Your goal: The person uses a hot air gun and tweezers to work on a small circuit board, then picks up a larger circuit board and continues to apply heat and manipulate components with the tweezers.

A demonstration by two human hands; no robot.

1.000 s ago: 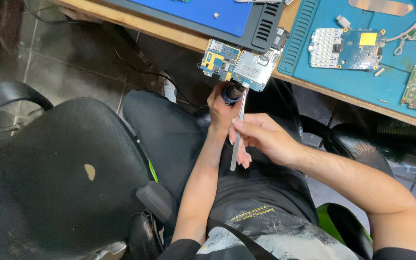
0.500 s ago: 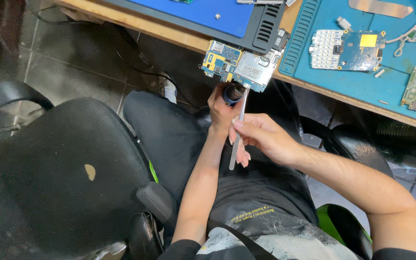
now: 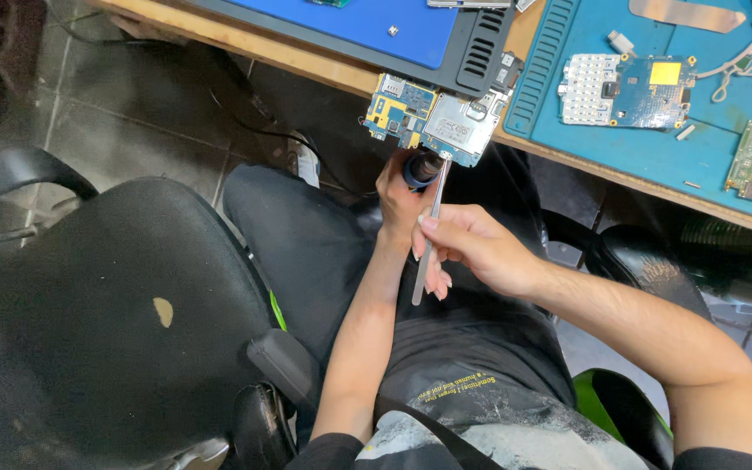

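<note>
Right hand fingers pinched shut on metal tweezers, tips touching near edge of blue circuit board. Left hand fist wrapped round dark tool handle under board, at desk near edge.

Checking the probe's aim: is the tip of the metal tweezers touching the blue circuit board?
Touching. In the head view the tweezers, held in the right hand, end right at the lower edge of the circuit board, with no gap visible.
</note>
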